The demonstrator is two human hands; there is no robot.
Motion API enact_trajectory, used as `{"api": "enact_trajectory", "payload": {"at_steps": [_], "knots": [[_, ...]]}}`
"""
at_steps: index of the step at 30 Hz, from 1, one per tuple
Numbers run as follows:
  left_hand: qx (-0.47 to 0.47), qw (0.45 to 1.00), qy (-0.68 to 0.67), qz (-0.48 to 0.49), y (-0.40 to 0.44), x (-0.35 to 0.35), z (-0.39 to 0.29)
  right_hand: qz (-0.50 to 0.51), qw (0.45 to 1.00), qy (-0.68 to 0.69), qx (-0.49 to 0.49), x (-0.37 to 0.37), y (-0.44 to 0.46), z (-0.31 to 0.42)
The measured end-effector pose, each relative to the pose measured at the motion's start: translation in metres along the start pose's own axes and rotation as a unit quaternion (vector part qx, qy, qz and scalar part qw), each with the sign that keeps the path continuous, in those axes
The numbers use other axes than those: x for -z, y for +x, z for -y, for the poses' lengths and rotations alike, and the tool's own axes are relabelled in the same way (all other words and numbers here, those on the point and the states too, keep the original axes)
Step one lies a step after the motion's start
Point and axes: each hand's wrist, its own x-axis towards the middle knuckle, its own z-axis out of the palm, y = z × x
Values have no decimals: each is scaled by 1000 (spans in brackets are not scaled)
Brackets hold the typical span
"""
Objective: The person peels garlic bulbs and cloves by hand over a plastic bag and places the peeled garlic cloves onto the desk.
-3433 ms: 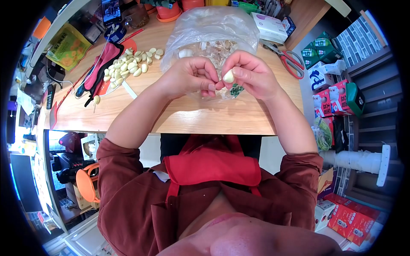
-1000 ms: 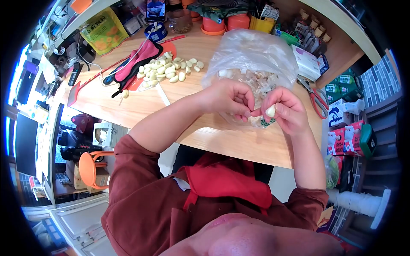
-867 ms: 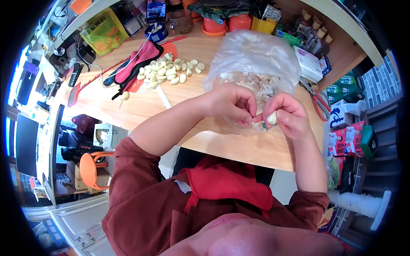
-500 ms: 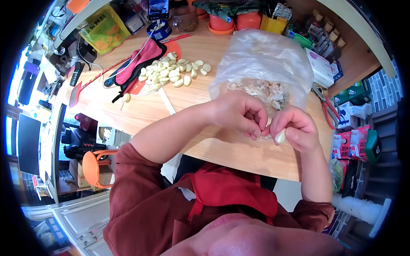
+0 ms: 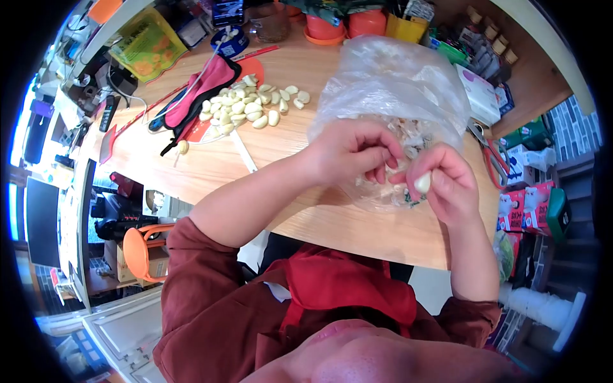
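Note:
In my right hand (image 5: 454,185) a pale peeled garlic clove (image 5: 422,183) is pinched between thumb and fingers. My left hand (image 5: 359,153) is just to its left, fingers curled and thumb close to the index finger; whatever may be between them is too small to make out. Both hands are over the front of a clear plastic bag (image 5: 389,83), which holds papery garlic skins (image 5: 408,131). Further left, a heap of peeled garlic cloves (image 5: 237,105) lies on the table around an orange-red sheet (image 5: 253,67).
A pink and black cloth item (image 5: 203,88) and a red stick (image 5: 153,105) lie left of the heap. Red-handled scissors (image 5: 491,156) rest at the right edge. A blue tin (image 5: 231,42), a phone (image 5: 227,13) and orange pots (image 5: 325,27) line the back of the wooden table (image 5: 306,220).
My left hand has drawn slightly up and away from my right fingertips, opening a gap between them. The clove stays in my right hand. More of the bag's front shows below the hands.

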Motion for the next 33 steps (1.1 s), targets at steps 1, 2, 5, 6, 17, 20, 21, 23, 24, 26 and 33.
{"api": "enact_trajectory", "payload": {"at_steps": [1,2,5,6,17,20,21,23,24,26,33], "knots": [[-4,1000,9,-21,0,0,0,-14,1000,5,6,2,0,0],[-5,999,13,-38,0,-2,1,-26,999,26,19,1,-1,1],[-19,995,54,-76,-1,-4,2,-55,994,74,53,0,2,0],[-25,994,63,-81,-1,-4,1,-51,993,84,59,3,4,0],[-82,986,116,-85,-4,-7,7,-87,993,61,49,-4,7,4],[-91,983,135,-87,-4,-9,9,-92,993,52,44,-5,7,4],[-94,981,145,-91,-4,-9,8,-78,994,59,50,-4,7,2],[-116,969,202,-80,-5,-8,5,-42,994,78,63,1,6,-1],[-125,962,232,-76,-5,-8,4,-43,995,71,57,2,6,-1],[-161,941,283,-94,-5,-5,8,-47,996,56,47,0,5,-1],[-198,903,366,-107,-4,-5,6,-44,998,-30,18,-5,2,-1]]}}
